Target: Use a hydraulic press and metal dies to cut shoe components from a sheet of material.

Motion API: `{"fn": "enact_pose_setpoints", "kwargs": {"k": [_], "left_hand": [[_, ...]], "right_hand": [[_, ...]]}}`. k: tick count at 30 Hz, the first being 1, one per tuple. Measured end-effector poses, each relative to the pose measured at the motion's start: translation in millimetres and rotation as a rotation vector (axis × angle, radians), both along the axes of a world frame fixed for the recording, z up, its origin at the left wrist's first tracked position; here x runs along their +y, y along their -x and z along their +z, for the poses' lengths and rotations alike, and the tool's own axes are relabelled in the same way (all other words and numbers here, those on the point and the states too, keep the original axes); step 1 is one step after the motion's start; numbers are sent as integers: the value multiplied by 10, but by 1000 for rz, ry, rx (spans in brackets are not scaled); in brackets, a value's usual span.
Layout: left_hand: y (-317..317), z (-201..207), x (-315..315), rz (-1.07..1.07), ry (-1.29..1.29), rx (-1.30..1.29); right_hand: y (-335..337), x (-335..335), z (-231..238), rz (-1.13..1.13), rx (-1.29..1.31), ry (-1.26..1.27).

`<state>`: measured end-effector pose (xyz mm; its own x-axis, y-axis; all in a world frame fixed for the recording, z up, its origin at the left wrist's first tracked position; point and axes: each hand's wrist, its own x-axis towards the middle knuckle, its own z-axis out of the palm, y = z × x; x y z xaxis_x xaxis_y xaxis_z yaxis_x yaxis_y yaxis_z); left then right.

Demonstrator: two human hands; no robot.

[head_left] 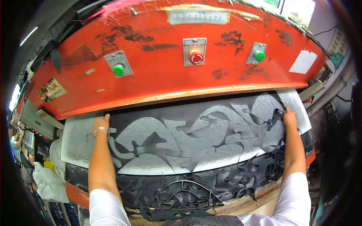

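A black sheet [151, 109] with large curved holes cut through it lies across a pale grey cutting board [81, 141], whose surface shows in the holes. My left hand [100, 125], with a bracelet at its wrist, is closed at the sheet's left edge. At the right edge my right hand [289, 117] is closed on the same sheet, beside some twisted strips. Both forearms reach forward, far apart. Nearer to me, a curved steel cutting die [188, 207] rests on a heap of black offcuts [233, 179].
Just behind the board stands a red press head [158, 83], its lower edge over the sheet's far part. It carries a red stop button [196, 56] and two green buttons [118, 70]. White plastic bags [49, 182] hang at the left. Pipes [332, 92] run at the right.
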<state>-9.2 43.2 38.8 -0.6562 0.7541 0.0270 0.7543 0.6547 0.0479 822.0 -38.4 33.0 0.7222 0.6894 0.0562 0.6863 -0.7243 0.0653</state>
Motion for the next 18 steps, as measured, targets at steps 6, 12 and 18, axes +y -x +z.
{"fn": "enact_pose_setpoints", "kwargs": {"k": [6, 12, 18], "left_hand": [[111, -3, -251, -139, -4, 173], [556, -138, -932, -162, -118, 132], [505, -91, -1333, -183, -117, 125]], "right_hand": [[10, -136, 240, 138, -150, 207], [-134, -609, 99, 134, -136, 250], [-157, -833, 108, 137, -102, 212]]}}
